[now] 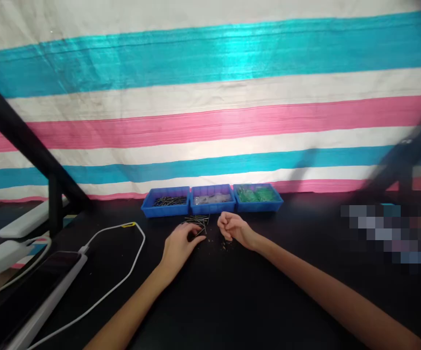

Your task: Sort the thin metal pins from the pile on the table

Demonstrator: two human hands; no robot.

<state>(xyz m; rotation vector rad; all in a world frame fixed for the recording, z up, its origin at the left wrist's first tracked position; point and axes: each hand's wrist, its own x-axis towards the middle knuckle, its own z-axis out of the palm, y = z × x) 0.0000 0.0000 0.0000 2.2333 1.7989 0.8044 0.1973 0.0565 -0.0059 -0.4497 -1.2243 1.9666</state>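
My left hand is at a small pile of thin metal screws or nails on the black table. Its thumb and forefinger curve toward each other, and one thin metal screw or nail shows between their tips. To the right, my right hand is held just above the table with its fingers curled together. Whatever is inside those fingers, if anything, is hidden. Small brownish bits lie on the table below the right hand.
Behind my hands stand three blue bins in a row: dark screws or nails in the left bin, pale pieces in the middle bin, green pieces in the right bin. A white cable runs to a phone-like device at left.
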